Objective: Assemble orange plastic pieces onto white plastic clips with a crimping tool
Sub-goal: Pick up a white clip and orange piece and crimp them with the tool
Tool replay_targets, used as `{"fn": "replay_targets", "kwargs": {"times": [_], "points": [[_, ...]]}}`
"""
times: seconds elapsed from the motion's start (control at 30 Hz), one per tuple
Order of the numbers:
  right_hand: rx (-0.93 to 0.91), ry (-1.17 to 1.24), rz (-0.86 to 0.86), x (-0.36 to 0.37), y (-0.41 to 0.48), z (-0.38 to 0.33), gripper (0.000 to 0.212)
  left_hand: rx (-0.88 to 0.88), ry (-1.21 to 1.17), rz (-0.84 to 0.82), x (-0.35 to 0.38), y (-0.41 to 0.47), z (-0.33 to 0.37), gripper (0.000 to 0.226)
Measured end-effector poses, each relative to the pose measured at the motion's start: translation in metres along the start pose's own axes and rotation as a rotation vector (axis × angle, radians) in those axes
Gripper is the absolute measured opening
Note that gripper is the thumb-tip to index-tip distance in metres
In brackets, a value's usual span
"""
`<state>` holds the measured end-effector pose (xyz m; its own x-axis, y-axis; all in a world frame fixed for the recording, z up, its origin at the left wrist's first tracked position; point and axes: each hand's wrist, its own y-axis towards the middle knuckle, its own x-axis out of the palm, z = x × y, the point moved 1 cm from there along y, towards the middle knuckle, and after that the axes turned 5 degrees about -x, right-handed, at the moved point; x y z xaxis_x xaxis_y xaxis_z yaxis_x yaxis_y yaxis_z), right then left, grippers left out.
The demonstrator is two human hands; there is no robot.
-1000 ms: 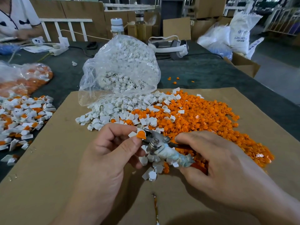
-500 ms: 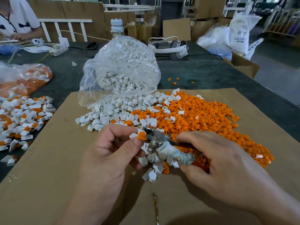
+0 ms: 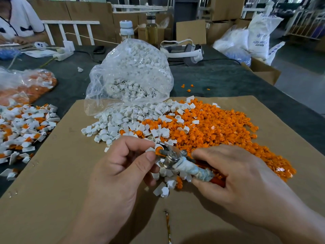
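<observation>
**Crimp in hand: slip and pinch risks**

My read is mid-press. The orange piece (image 3: 159, 149) sits against the white clip (image 3: 150, 149) right at the metal nose of the crimping tool (image 3: 177, 162). All of it is held just above the cardboard sheet (image 3: 52, 173), at the near edge of the loose piles.

Risks, as I judge them:
- If the piece isn't square in the nose when the handles squeeze, it could seat crooked. It could also pop out into the orange pile (image 3: 219, 131) and be lost there.
- The left thumb tip lies just beside the nose, so a quick squeeze might nip it.
- The tool's near handle is bound in a grubby white wrap that looks frayed, and the grip could shift on it.
- Loose white clips lie directly under the tool, and a dip of either wrist would scatter them.

Pose:
- The left hand (image 3: 123, 164) comes in from the left, back of the hand up and fingers curled. Thumb and forefinger pinch the clip and offer it to the tool.
- The right hand (image 3: 233, 175) comes in from the right, fingers wrapped round the handles, forefinger over the top and thumb beneath.
- I cannot tell how far the handles are squeezed because the hand covers them.

The spilled white pile (image 3: 123, 120) and its plastic bag (image 3: 131, 73) sit beyond. Finished pieces (image 3: 22, 127) are heaped well apart on the left of the worktop (image 3: 219, 80).
</observation>
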<state>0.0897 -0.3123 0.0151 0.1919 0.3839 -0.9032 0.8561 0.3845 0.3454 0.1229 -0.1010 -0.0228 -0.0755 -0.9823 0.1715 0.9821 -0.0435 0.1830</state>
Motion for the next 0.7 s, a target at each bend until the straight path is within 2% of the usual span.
{"fn": "replay_targets", "kwargs": {"times": [0.3, 0.7], "points": [[0.009, -0.04, -0.021, 0.0007, 0.001, -0.0016, 0.036, 0.019, 0.021, -0.044, 0.0019, -0.0017, 0.0015, 0.016], [0.048, -0.048, -0.062, 0.0006, -0.0001, -0.0061, 0.039, -0.005, 0.001, -0.025, 0.0041, -0.0038, 0.0043, 0.01]]}}
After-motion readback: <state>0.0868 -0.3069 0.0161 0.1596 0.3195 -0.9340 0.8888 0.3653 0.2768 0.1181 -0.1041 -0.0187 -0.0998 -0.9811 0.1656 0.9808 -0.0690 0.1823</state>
